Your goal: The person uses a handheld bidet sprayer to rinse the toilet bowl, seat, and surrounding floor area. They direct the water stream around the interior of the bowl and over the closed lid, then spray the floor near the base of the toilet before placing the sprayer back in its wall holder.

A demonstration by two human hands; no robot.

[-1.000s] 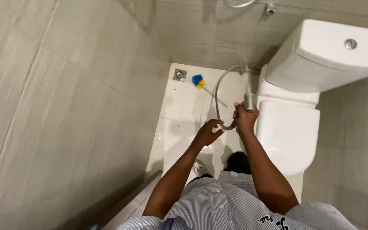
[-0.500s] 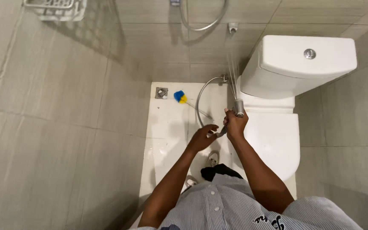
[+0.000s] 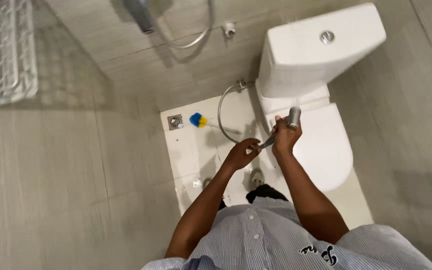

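Two hands are counted: a left hand point(image 3: 239, 154) and a right hand point(image 3: 284, 137). One metal spray nozzle point(image 3: 293, 118) is seen, and one flexible metal hose point(image 3: 220, 107) is joined to it. One white toilet point(image 3: 321, 145) is counted, with one cistern point(image 3: 321, 47) and one round flush button point(image 3: 327, 36). One floor drain point(image 3: 175, 121) is seen, and one blue and yellow brush point(image 3: 198, 120). One wire rack point(image 3: 7, 52) is counted on the wall, one shower head point(image 3: 141, 14), and one striped shirt point(image 3: 271, 240).
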